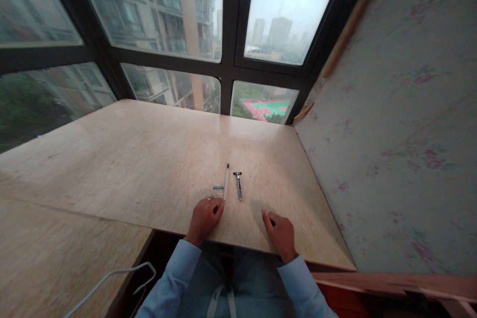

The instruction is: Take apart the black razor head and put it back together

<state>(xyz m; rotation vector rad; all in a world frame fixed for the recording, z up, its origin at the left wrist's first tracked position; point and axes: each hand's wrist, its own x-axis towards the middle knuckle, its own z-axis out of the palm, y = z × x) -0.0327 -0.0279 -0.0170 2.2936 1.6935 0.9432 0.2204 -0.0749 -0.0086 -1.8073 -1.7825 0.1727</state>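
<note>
A light wooden tabletop (pixel 141 159) spreads out in front of me. On it lie a thin white stick-like item (pixel 226 181), a dark razor (pixel 238 185) just right of it, and a small teal piece (pixel 218 188) to its left. My left hand (pixel 204 217) rests on the table near the front edge, fingers curled, its fingertips touching the near end of the white stick. My right hand (pixel 280 232) lies on the table to the right, fingers bent under, a short way below the razor and not touching it.
A patterned wall panel (pixel 391 149) closes the table's right side. Large dark-framed windows (pixel 223 35) stand behind the table. A white cable (pixel 112 276) loops over the lower left surface. My lap is below the table's front edge.
</note>
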